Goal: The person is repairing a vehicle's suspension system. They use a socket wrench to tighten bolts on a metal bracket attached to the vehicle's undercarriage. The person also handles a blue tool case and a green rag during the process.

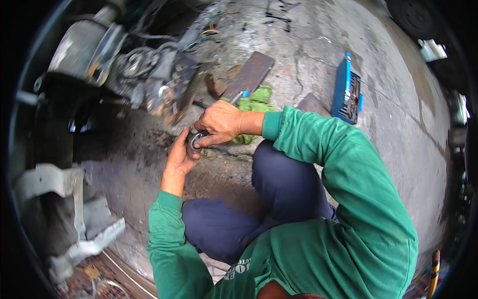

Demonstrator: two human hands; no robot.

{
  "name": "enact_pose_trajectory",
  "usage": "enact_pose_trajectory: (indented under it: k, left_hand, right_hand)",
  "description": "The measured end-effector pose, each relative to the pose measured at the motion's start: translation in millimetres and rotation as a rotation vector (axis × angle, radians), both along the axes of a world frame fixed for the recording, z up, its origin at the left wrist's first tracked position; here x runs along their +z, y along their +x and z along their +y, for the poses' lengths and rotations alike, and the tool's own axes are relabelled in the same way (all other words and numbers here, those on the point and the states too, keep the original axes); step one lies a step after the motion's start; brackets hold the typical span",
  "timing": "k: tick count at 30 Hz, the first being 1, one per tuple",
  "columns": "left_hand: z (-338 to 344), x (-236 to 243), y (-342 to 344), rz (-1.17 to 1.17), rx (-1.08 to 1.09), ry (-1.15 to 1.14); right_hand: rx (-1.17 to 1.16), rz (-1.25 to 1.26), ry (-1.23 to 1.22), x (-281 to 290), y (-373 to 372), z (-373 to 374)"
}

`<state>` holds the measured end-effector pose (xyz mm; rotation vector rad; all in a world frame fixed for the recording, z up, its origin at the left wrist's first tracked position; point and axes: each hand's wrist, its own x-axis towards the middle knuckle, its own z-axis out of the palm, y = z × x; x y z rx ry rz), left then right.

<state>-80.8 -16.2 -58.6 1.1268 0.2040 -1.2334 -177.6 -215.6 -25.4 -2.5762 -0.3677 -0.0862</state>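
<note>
In front of my knees, both hands meet on a small round metal ring (192, 143) that looks like a bearing. My left hand (180, 155) cups its outer side with the fingers curled round it. From the other side, my right hand (219, 123) grips the same ring, its thumb reaching over the rim. A thin metal tool with a blue band (240, 96) sticks out behind the right hand; whether that hand holds it cannot be told. Beneath the right wrist lies a green cloth (256, 102).
A flat dark board (251, 72) lies beyond the cloth. To the right stands an open blue toolbox (346, 92) with tools inside. Greasy metal machine parts (149, 74) crowd the left, and a bent metal bracket (79, 199) stands at lower left. Small dark pieces (279, 17) lie far ahead.
</note>
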Motion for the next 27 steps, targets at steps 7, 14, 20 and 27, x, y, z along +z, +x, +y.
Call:
enact_pose_trajectory:
  k: [7, 14, 20, 27]
  left_hand:
    - [-86.1, -52.1, 9.0, -0.154, 0.018, 0.222]
    - [-180.4, -96.8, -68.6, -0.720, -1.060, 0.240]
    - [-244.1, -192.3, -124.4, -0.918, -1.091, 0.212]
    - [-211.4, -152.0, -92.6, -1.121, -0.840, 0.057]
  right_hand:
    - [-0.370, -0.155, 0.598, -78.8, -77.2, -68.5]
    - [-1.422, -0.337, 0.945, -106.3, -242.5, -146.2]
    - [-1.932, -0.239, 0.562, -217.9, -375.8, -315.1]
    - [-1.981, 0.165, 0.277, -286.1, -378.4, -398.9]
